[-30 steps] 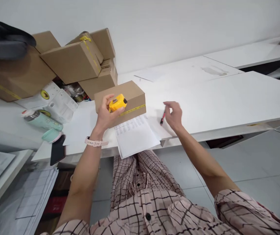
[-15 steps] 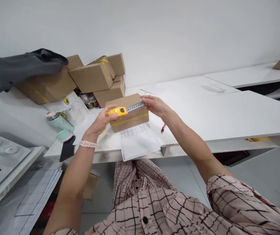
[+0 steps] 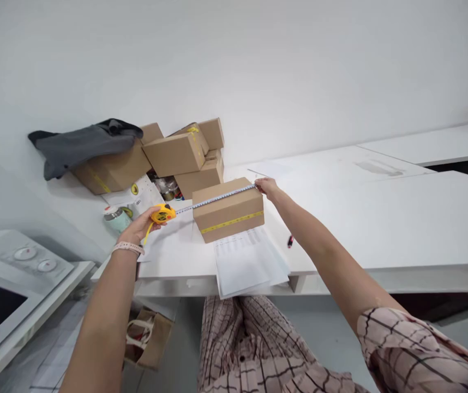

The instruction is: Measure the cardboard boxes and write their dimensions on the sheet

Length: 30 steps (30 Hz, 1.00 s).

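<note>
A brown cardboard box with a yellow strip along its front sits on the white desk. My left hand grips the yellow case of a tape measure, left of the box and apart from it. A yellow strap hangs from the case. The metal blade stretches across the top of the box to its right end. There my right hand pinches the blade's tip at the box's upper right edge. Printed papers lie in front of the box, partly over the desk edge.
Several cardboard boxes are stacked at the back left, with a dark grey garment on top. A mint bottle stands near my left hand. A pen lies right of the papers. A microwave is at the far left.
The blade has been drawn out much longer. My left hand has moved left with the case, off the box; my right hand holds the tip at the box's right end. The view has shifted.
</note>
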Each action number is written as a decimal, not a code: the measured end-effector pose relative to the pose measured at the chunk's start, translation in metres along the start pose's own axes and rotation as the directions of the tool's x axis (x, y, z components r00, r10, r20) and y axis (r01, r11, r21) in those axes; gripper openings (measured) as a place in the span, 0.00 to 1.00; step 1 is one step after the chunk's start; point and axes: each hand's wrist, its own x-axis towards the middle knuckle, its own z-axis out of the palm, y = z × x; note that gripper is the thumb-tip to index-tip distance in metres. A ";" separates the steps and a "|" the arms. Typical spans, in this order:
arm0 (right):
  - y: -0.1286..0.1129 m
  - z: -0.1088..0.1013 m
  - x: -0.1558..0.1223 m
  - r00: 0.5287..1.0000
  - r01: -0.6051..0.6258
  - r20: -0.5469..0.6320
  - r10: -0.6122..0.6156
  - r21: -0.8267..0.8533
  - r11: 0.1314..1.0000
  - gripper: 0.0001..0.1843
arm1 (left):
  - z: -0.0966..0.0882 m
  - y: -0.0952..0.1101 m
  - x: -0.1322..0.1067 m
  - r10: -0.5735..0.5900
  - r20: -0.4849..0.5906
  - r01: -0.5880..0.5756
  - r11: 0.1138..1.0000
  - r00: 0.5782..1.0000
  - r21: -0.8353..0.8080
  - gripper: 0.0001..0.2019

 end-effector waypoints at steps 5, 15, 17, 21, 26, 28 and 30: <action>0.017 0.013 0.007 0.987 -0.150 0.046 0.153 -0.061 0.987 0.17 | 0.000 0.001 0.017 -0.011 0.035 0.011 1.000 0.999 0.013 0.24; 0.018 0.012 -0.005 0.986 -0.124 0.091 0.139 -0.160 0.979 0.17 | 0.018 0.007 0.053 -0.035 0.170 0.038 0.999 0.985 -0.018 0.26; 0.016 0.013 -0.003 0.990 -0.110 0.062 0.125 -0.201 0.973 0.16 | 0.019 0.005 0.054 -0.034 0.174 0.039 0.999 0.984 -0.021 0.26; 0.015 0.015 0.002 0.999 -0.043 0.009 0.049 -0.317 0.947 0.19 | 0.020 0.005 0.052 -0.026 0.162 0.030 0.999 0.986 -0.021 0.28; 0.000 0.015 0.011 0.998 0.032 -0.041 -0.056 -0.440 0.897 0.20 | 0.024 0.024 0.030 0.048 0.128 -0.046 0.999 0.991 -0.013 0.31; -0.010 0.016 0.017 0.994 0.073 -0.045 -0.101 -0.421 0.904 0.17 | 0.035 0.027 0.002 0.086 0.181 -0.084 0.996 0.980 -0.017 0.32; -0.020 0.023 0.022 0.985 0.147 -0.028 -0.170 -0.376 0.915 0.16 | 0.061 0.021 -0.038 0.110 0.345 -0.094 0.994 0.932 -0.062 0.31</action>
